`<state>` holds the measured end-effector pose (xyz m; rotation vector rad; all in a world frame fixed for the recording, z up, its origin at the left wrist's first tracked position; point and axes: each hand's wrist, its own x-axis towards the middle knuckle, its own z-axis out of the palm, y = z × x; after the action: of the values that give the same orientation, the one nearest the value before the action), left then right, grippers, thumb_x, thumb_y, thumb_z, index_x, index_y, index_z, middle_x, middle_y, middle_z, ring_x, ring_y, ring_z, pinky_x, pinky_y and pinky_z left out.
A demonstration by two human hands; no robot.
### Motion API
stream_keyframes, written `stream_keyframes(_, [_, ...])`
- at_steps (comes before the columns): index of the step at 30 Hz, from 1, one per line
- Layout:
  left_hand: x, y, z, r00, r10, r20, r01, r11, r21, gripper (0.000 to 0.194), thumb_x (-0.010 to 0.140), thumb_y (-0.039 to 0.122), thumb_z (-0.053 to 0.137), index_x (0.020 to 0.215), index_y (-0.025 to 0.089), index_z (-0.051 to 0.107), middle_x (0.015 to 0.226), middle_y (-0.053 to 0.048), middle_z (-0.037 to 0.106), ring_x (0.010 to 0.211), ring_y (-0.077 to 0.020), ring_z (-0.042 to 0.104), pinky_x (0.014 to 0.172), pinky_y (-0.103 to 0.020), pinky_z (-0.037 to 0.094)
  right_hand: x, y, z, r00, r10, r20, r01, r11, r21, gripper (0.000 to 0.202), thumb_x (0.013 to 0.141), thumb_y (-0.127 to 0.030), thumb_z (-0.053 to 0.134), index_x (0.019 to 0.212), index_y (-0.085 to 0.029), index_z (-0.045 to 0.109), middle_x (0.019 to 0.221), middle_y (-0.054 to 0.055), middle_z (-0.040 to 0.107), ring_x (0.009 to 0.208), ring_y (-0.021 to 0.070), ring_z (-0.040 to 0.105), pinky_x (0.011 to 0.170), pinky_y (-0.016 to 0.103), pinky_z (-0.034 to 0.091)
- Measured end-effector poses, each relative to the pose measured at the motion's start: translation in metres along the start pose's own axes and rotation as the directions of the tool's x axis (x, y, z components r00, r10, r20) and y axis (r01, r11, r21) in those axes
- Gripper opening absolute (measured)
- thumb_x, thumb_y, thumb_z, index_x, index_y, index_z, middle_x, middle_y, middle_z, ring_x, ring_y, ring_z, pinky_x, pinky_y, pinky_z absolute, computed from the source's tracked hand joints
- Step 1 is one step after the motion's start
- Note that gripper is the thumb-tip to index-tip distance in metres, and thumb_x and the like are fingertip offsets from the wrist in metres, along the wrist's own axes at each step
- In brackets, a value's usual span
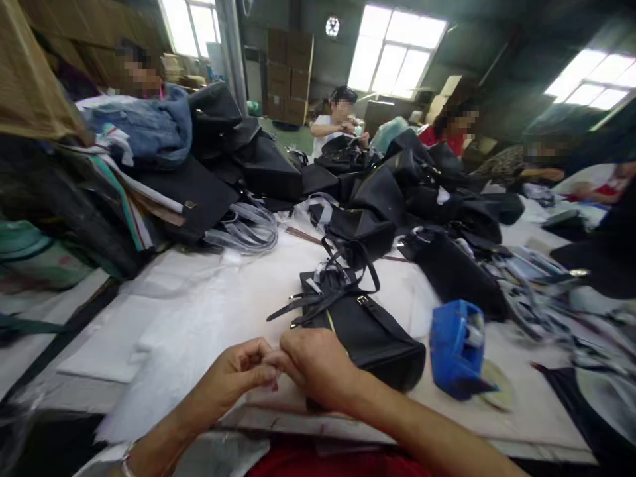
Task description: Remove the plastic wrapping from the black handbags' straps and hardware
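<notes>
My left hand point(248, 368) and my right hand point(318, 364) meet above the table's front edge, fingertips pinched together. Whatever is between them is too small or hidden to make out. Just beyond my right hand lies a black handbag point(368, 324) on its side, with a gold buckle point(362, 300) and thin black straps point(342, 285) looped over its top. My right hand and wrist cover part of the bag's near side. Right of the bag stands a blue tape dispenser point(456, 348), with a roll of tape point(497, 387) beside it.
White sheets point(183, 324) spread over the table on the left. Black bags point(377, 192) are heaped along the back, near a bundle of clear-wrapped straps point(248, 228). A denim garment point(144, 126) lies on the left pile. Several people sit across the table, including one person in white point(325, 129).
</notes>
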<state>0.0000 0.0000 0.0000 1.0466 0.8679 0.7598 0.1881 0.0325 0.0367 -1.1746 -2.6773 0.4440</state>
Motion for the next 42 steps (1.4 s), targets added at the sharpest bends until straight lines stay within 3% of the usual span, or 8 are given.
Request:
stream_keyframes(5, [-0.001, -0.003, -0.008, 0.995, 0.01, -0.103, -0.001, 0.996, 0.085, 0.016, 0.086, 0.031, 0.062, 0.08, 0.016, 0.06, 0.08, -0.002, 0.062, 0.083, -0.0177, 0.057, 0.078, -0.028, 0.04, 0.013, 0.015, -0.001, 0.986, -0.133, 0.102, 0.117, 0.982, 0.149, 0.023, 0.094, -0.034, 0.047, 0.082, -0.017, 0.057, 0.073, 0.001, 0.063, 0.063, 0.0119, 0.055, 0.055, 0.024, 0.027])
stream_keyframes(8, [-0.003, -0.006, -0.019, 0.98, 0.015, -0.197, 0.006, 0.994, 0.105, 0.016, 0.085, 0.032, 0.063, 0.08, 0.017, 0.06, 0.081, -0.002, 0.065, 0.083, -0.0178, 0.058, 0.079, -0.028, 0.039, 0.032, 0.034, -0.008, 0.995, -0.1, 0.032, 0.09, 0.972, 0.219, 0.019, 0.096, -0.032, 0.044, 0.094, -0.018, 0.057, 0.082, 0.002, 0.064, 0.073, 0.012, 0.057, 0.063, 0.022, 0.034])
stream_keyframes(11, [-0.003, -0.01, -0.029, 0.966, 0.025, -0.258, 0.009, 0.992, 0.129, 0.017, 0.084, 0.033, 0.063, 0.08, 0.017, 0.06, 0.079, -0.002, 0.066, 0.081, -0.0173, 0.058, 0.078, -0.028, 0.039, 0.053, 0.058, -0.009, 0.995, -0.084, -0.044, 0.086, 0.995, 0.043, 0.023, 0.095, -0.034, 0.047, 0.104, -0.016, 0.058, 0.095, 0.008, 0.064, 0.09, 0.0177, 0.056, 0.077, 0.027, 0.037])
stream_keyframes(14, [-0.001, -0.014, -0.036, 0.962, 0.041, -0.269, 0.003, 0.987, 0.163, 0.017, 0.084, 0.033, 0.063, 0.08, 0.017, 0.06, 0.078, -0.001, 0.065, 0.079, -0.017, 0.058, 0.077, -0.028, 0.038, 0.069, 0.078, 0.0, 0.988, -0.139, 0.068, 0.146, 0.982, -0.116, 0.027, 0.092, -0.035, 0.053, 0.109, -0.015, 0.059, 0.101, 0.011, 0.063, 0.099, 0.0224, 0.054, 0.085, 0.032, 0.036])
stream_keyframes(17, [0.001, -0.016, -0.04, 0.963, 0.057, -0.264, -0.005, 0.981, 0.195, 0.017, 0.084, 0.033, 0.063, 0.08, 0.016, 0.06, 0.077, -0.001, 0.064, 0.078, -0.0175, 0.057, 0.076, -0.028, 0.039, 0.074, 0.089, 0.007, 0.975, -0.139, 0.173, 0.154, 0.985, -0.076, 0.019, 0.087, -0.032, 0.06, 0.096, -0.016, 0.063, 0.092, 0.009, 0.064, 0.091, 0.0207, 0.056, 0.081, 0.03, 0.037])
stream_keyframes(21, [0.002, -0.015, -0.048, 0.961, 0.075, -0.267, -0.015, 0.975, 0.22, 0.017, 0.085, 0.033, 0.062, 0.08, 0.016, 0.06, 0.078, -0.002, 0.064, 0.079, -0.0181, 0.057, 0.076, -0.029, 0.039, 0.067, 0.09, 0.0, 0.995, -0.034, 0.092, 0.017, 0.984, 0.179, 0.015, 0.088, -0.031, 0.058, 0.092, -0.017, 0.061, 0.08, 0.002, 0.063, 0.074, 0.014, 0.056, 0.065, 0.022, 0.036])
stream_keyframes(25, [0.004, -0.012, -0.053, 0.959, 0.067, -0.274, -0.002, 0.974, 0.227, 0.019, 0.085, 0.034, 0.061, 0.081, 0.016, 0.06, 0.078, -0.003, 0.065, 0.078, -0.0182, 0.057, 0.076, -0.029, 0.039, 0.055, 0.083, -0.014, 0.991, -0.071, 0.117, 0.027, 0.94, 0.341, 0.018, 0.09, -0.036, 0.055, 0.093, -0.02, 0.061, 0.074, -0.002, 0.062, 0.066, 0.0113, 0.055, 0.061, 0.021, 0.035])
stream_keyframes(42, [0.01, -0.003, -0.047, 0.978, 0.035, -0.204, 0.013, 0.974, 0.228, 0.014, 0.084, 0.03, 0.062, 0.083, 0.016, 0.062, 0.078, -0.002, 0.064, 0.078, -0.0176, 0.057, 0.075, -0.028, 0.04, 0.051, 0.076, -0.013, 0.965, -0.262, 0.02, 0.253, 0.946, 0.202, 0.014, 0.091, -0.028, 0.054, 0.096, -0.018, 0.062, 0.083, 0.004, 0.065, 0.081, 0.0157, 0.058, 0.075, 0.025, 0.037])
